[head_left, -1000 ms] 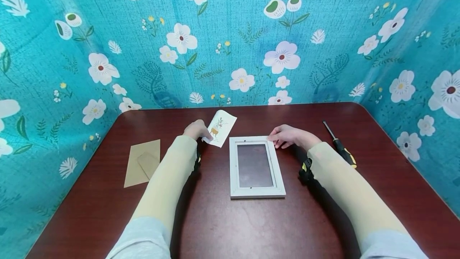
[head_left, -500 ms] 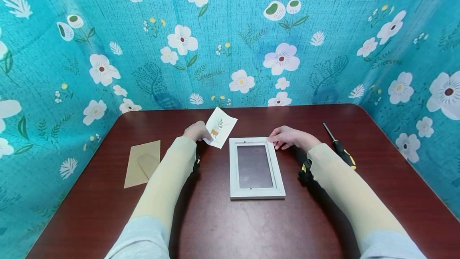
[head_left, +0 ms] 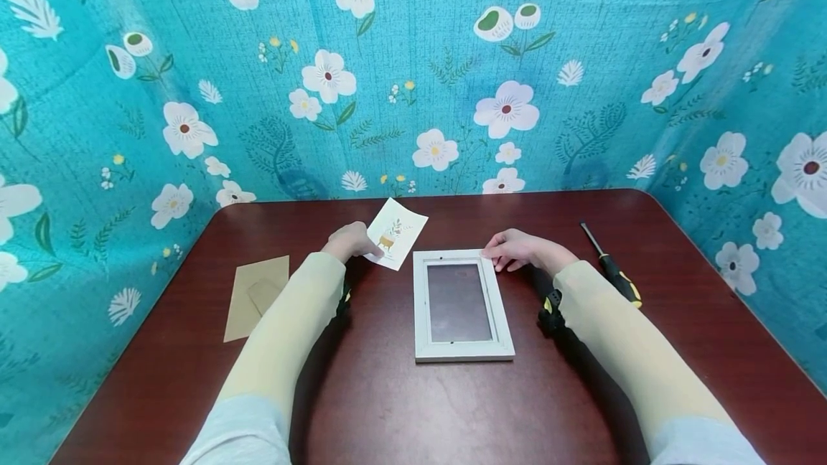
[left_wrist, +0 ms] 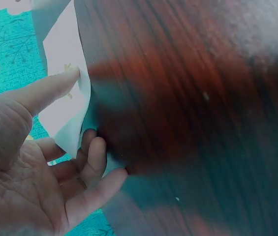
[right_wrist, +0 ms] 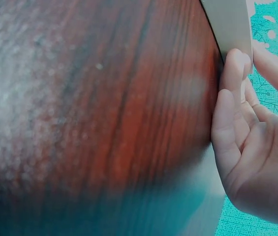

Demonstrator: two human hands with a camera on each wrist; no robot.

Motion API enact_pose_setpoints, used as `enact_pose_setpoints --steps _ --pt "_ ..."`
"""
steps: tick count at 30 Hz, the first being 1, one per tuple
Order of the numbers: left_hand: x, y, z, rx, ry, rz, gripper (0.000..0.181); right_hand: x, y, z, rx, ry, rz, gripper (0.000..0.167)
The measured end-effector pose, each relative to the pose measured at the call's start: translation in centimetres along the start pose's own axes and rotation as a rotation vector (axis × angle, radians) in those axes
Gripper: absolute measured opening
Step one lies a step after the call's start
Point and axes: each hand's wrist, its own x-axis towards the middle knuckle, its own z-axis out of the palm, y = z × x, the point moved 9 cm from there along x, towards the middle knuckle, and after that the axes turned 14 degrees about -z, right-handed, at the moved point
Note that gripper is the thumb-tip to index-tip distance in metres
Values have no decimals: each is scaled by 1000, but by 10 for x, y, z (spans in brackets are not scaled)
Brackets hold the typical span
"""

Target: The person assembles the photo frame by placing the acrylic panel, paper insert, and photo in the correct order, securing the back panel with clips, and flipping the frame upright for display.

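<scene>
In the head view a white card [head_left: 397, 233] printed with a plant in a brown pot lies at the back of the table. My left hand [head_left: 352, 241] pinches its near left corner, thumb on the printed face, other fingers beneath, as the left wrist view shows of the card [left_wrist: 65, 93]. To its right lies a white picture frame [head_left: 423, 307], its recess bare around a dark clear pane [head_left: 459, 303]. My right hand [head_left: 517, 248] grips the frame's far right corner, thumb on top. In the right wrist view, fingers curl against the side of the frame [right_wrist: 232, 29].
On the left, a brown backing board [head_left: 248, 300] with a stand flap lies flat, partly behind my left forearm. A screwdriver [head_left: 614, 271] with a black and yellow handle lies beyond my right forearm. Teal floral cloth [head_left: 388, 92] hangs behind the dark red table [head_left: 465, 415].
The card's far edge has lost its curl and the card looks flatter. My left hand has shifted slightly left along it. The right hand keeps its grip, and the frame stays in place.
</scene>
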Motion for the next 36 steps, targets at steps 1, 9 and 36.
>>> enact_pose_setpoints --steps 1,9,36 --pt "1 0 1 10 0 5 42 0 0 0 -2 -2 -3 31" --pt "8 -9 4 -68 -35 35 25 -7 -10 2 -7 -17 -19 32" --pt "6 -28 14 -593 -270 91 36 0 1 0 -13 -19 -33 35"
